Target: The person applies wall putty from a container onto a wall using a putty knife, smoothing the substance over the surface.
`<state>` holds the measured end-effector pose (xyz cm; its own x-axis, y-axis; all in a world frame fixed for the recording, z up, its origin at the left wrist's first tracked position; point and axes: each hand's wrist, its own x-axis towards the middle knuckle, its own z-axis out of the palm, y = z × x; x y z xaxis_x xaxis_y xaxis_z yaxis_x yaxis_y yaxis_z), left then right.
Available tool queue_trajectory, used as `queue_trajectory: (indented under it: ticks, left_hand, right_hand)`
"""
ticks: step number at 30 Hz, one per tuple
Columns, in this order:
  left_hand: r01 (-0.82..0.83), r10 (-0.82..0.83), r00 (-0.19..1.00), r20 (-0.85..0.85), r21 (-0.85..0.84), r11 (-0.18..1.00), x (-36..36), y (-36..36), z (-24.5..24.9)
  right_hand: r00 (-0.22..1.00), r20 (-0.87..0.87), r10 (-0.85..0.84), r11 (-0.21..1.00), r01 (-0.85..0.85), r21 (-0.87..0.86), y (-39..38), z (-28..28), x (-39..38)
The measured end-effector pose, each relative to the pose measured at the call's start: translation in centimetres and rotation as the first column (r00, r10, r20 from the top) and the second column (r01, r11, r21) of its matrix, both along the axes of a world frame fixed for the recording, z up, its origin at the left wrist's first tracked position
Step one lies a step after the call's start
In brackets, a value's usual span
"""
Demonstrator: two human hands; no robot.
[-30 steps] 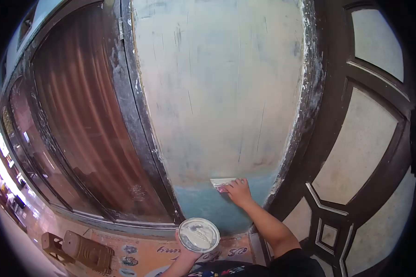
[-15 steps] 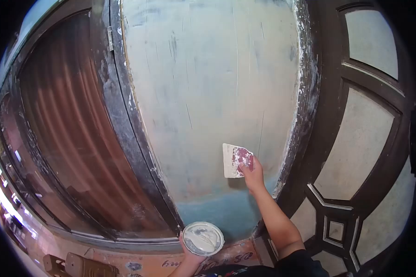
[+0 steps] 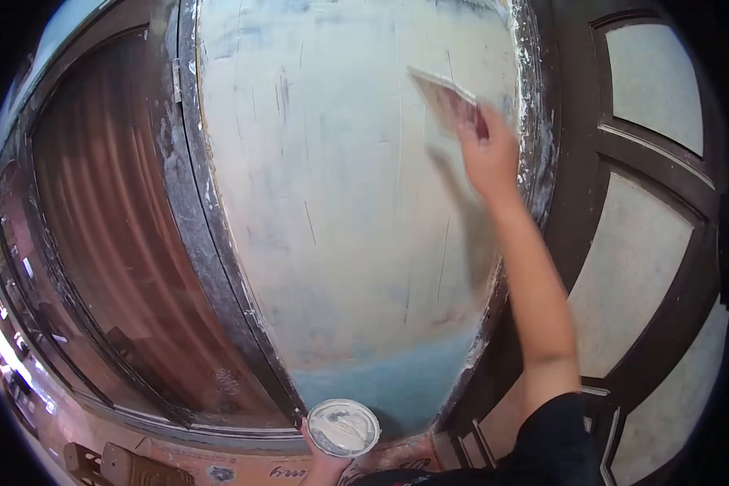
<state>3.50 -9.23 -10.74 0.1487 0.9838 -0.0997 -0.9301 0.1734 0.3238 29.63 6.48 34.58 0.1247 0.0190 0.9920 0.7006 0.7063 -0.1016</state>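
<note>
My right hand [image 3: 494,158] is closed round a flat putty spreader [image 3: 449,97], raised near the upper right of the pale panel [image 3: 340,202]. The spreader is tilted and slightly blurred by motion; whether its edge touches the panel I cannot tell. A shadow of the arm falls on the panel below it. Down at the panel's foot, my left hand [image 3: 324,468] holds a round tub [image 3: 344,428] from beneath and its left side. Whitish paste lies in the tub. Dark scratches and smeared patches mark the panel, which turns blue near its bottom.
Dark, paint-flecked frame posts [image 3: 211,219] edge the panel. On the left is a glazed door with a reddish-brown curtain [image 3: 130,211]. Dark panelled woodwork [image 3: 632,251] stands on the right. Brown plastic furniture [image 3: 138,468] shows at the lower left.
My right hand has swung up and to the right with the spreader, which has changed its tilt. The view has shifted slightly; my left hand still holds the tub low down.
</note>
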Motion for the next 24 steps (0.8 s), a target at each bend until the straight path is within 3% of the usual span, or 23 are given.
queue_trajectory:
  ticks: [3, 5, 8, 9, 13, 18, 20, 24]
  left_hand:
    - [-0.020, 0.020, 0.999, 0.026, -0.015, 1.000, 1.2, 0.2, -0.8]
    - [-0.047, 0.047, 0.999, 0.022, -0.028, 0.999, 2.1, 0.3, -0.7]
    - [-0.050, 0.051, 0.994, 0.098, -0.011, 0.999, 3.3, 0.7, 0.4]
    - [-0.063, 0.065, 0.994, 0.083, -0.019, 0.998, 4.1, 0.8, 0.6]
    - [-0.096, 0.100, 0.993, 0.060, -0.060, 0.994, 7.1, 0.6, -0.1]
    - [-0.096, 0.104, 0.990, 0.092, -0.093, 0.991, 11.0, 0.3, -1.7]
    - [-0.080, 0.090, 0.993, 0.071, -0.124, 0.989, 11.6, 0.0, -1.7]
    - [0.007, 0.000, 0.999, 0.051, -0.122, 0.993, 11.5, -0.4, -0.5]
  right_hand:
    - [0.945, 0.129, -0.299, 0.929, 0.258, 0.267, 1.8, 9.4, 1.4]
    - [0.898, 0.186, -0.400, 0.891, 0.333, 0.309, 1.9, 14.3, 1.1]
    - [0.922, 0.200, -0.330, 0.931, 0.284, 0.229, 2.0, 18.2, -0.4]
    - [0.893, 0.217, -0.394, 0.905, 0.335, 0.262, 3.5, 19.4, -0.4]
    - [0.800, 0.346, -0.490, 0.871, 0.433, 0.231, 5.2, 18.5, -1.0]
    - [0.770, 0.455, -0.448, 0.894, 0.400, 0.203, 5.9, 13.8, -0.2]
    - [0.687, 0.495, -0.531, 0.841, 0.500, 0.208, 6.2, 11.7, 0.1]
    - [0.700, 0.524, -0.486, 0.870, 0.442, 0.217, 6.1, 7.2, -0.2]
